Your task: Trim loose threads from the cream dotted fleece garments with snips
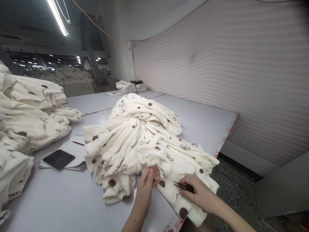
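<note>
A heap of cream fleece cloth with brown spots and small printed figures lies bunched on the table in front of me. My left hand is at its near edge, the fingers closed on a fold; the fingertips are partly blurred. In my right hand is a pair of black thread snips, blades pointing left, just above the part of the cloth that hangs over the table's near edge. The palm and the curled fingers hide much of the snips' handles.
On the left, more spotted fleece is piled high. A dark phone and a red pencil lie on papers. Stacked white bundles stand at the far end of the table. A striped sheet covers the right wall.
</note>
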`<state>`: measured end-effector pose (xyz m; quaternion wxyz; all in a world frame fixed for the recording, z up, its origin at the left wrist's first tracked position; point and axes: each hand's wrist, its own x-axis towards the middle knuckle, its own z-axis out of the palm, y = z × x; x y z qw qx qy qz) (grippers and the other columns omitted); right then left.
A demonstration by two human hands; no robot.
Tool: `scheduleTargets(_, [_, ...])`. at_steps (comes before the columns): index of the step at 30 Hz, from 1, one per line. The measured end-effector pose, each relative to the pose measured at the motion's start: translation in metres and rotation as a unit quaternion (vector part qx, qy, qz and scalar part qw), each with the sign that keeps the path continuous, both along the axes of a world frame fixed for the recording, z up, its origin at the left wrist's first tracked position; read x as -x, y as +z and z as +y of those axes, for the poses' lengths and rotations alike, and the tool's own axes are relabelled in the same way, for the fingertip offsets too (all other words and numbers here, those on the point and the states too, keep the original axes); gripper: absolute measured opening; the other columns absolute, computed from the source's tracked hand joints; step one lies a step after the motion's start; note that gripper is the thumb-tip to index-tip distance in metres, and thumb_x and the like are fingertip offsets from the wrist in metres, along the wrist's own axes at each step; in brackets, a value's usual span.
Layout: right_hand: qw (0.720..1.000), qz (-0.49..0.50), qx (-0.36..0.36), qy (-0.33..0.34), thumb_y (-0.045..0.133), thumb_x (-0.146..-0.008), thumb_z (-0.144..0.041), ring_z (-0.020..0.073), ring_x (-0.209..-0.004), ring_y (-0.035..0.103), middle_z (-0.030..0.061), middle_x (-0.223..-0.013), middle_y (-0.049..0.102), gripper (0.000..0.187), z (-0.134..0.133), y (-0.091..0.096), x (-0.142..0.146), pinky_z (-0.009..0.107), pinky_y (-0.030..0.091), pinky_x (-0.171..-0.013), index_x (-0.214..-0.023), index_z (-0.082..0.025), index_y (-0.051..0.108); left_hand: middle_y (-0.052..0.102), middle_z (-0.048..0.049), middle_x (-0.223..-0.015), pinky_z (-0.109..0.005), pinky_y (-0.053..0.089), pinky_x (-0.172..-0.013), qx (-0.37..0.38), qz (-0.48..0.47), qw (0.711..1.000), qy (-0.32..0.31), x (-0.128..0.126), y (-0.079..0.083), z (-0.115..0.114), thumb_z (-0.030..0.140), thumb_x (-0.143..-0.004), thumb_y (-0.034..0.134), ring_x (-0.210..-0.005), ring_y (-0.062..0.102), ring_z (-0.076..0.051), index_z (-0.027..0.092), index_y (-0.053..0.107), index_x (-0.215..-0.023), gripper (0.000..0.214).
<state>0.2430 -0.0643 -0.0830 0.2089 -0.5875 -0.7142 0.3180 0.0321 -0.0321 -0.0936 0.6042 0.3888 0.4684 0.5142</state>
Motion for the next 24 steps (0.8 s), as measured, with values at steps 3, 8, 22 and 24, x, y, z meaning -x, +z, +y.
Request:
scheduleTargets(3, [0.995,-0.098,-0.027,0.015,0.053,-0.085,-0.035,0.0213,-0.086,0.06,0.0022,-0.099,0.06,0.021,-0.008,0.004,0.004,0.031,0.044,-0.071,-0.103,-0.029,0.062,0.031,-0.005,-0.15,-0.042,0.038,-0.104,-0.134,0.095,0.986,-0.011,-0.002,0.004,0.013,0.043,-0.085,0.054,-0.136,0.031,-0.027,0.032,0.036,-0.138,0.057])
scheduleTargets(8, [0.974,-0.208,-0.076,0.043,0.045,-0.089,-0.029,0.023,-0.081,0.061,0.0027,-0.092,0.061,0.02,-0.011,0.004,0.009,0.033,0.043,-0.067,-0.098,-0.027,0.063,0.017,-0.0065,-0.154,-0.044,0.025,-0.111,-0.255,0.216,0.942,-0.02,0.005,0.011,0.047,0.034,-0.075,0.066,-0.14,0.018,-0.03,0.027,0.045,-0.131,0.061])
scheduleTargets(22, [0.988,0.146,-0.031,-0.041,0.046,-0.088,-0.036,0.0152,-0.069,0.05,-0.0021,-0.068,0.052,0.025,0.039,0.018,0.024,0.025,0.038,-0.062,-0.071,-0.019,0.051,0.042,0.0067,-0.049,-0.024,0.034,-0.048,-0.148,0.277,0.946,0.081,0.009,0.02,0.012,0.052,-0.077,0.056,-0.046,0.044,-0.013,0.022,0.048,-0.068,0.032])
scheduleTargets(24, [0.97,0.243,0.018,-0.018,0.05,-0.086,-0.039,0.0142,-0.068,0.049,-0.0029,-0.067,0.05,0.027,0.043,0.024,0.031,0.024,0.038,-0.063,-0.069,-0.018,0.051,0.056,0.0009,-0.06,-0.025,0.038,-0.047,-0.146,0.237,0.96,0.032,-0.006,0.012,-0.001,0.054,-0.076,0.055,-0.051,0.052,-0.016,0.021,0.055,-0.079,0.034])
